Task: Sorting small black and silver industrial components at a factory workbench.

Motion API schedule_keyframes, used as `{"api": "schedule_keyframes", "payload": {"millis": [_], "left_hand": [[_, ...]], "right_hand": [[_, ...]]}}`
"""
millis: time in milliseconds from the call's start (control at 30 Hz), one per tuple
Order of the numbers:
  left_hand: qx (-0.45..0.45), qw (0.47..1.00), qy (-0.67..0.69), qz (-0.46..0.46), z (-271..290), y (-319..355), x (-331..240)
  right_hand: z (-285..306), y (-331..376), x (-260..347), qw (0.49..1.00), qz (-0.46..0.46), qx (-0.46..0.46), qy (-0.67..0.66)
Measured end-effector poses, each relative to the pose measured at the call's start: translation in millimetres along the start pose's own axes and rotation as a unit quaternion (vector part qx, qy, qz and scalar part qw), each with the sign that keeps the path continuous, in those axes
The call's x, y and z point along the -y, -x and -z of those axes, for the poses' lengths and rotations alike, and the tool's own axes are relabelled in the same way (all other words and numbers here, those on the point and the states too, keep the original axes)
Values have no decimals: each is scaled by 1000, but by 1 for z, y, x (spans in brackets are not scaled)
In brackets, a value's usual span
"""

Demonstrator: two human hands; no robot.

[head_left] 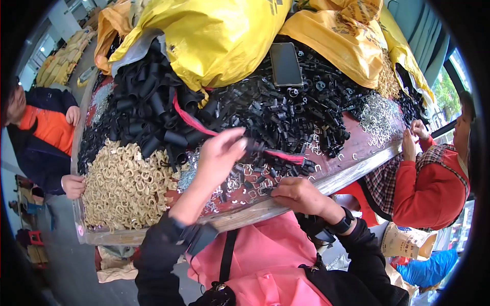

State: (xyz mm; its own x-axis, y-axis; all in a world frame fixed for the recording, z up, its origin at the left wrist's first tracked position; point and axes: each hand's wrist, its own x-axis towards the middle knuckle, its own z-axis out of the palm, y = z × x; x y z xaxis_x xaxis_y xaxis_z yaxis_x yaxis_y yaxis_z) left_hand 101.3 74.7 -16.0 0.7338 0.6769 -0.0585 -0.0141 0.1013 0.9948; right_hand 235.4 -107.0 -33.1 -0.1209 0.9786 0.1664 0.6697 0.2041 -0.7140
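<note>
Strap, red (189,117), lies over black plastic parts (275,117) nr the L hand (218,155), which is blurred, thumb & fingers curled by a dark pc (253,146); can't tell if gripped. Another red length (286,157) shows to its right; can't tell if joined. R hand (298,195) is at the wooden table edge (245,214), fingertips bunched, poss. pinching sth small, unclear. Best, prob.: steady R hand on the wood, lift L hand's pick clear so red doesn't snag, 1 pc at a time.
</note>
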Motion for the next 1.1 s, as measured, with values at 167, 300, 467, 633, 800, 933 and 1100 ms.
{"api": "schedule_keyframes", "payload": {"millis": [167,300,467,633,800,933,1100], "left_hand": [[-79,977,144,138,44,64,11],[-95,925,314,191,54,89,23],[-58,887,411,204,49,115,31],[-37,886,409,216,47,126,34],[-21,890,400,218,44,127,37],[2,891,398,218,40,130,44],[29,903,372,215,27,129,41]], "right_hand": [[-23,-34,-4,987,38,130,85],[-24,-49,-9,984,61,159,52],[-21,-59,-11,970,99,219,41],[-16,-62,-9,959,135,236,85],[-19,-61,-17,955,187,209,99],[-17,-61,-12,945,166,225,168],[-23,-54,-9,961,129,150,193]]}}
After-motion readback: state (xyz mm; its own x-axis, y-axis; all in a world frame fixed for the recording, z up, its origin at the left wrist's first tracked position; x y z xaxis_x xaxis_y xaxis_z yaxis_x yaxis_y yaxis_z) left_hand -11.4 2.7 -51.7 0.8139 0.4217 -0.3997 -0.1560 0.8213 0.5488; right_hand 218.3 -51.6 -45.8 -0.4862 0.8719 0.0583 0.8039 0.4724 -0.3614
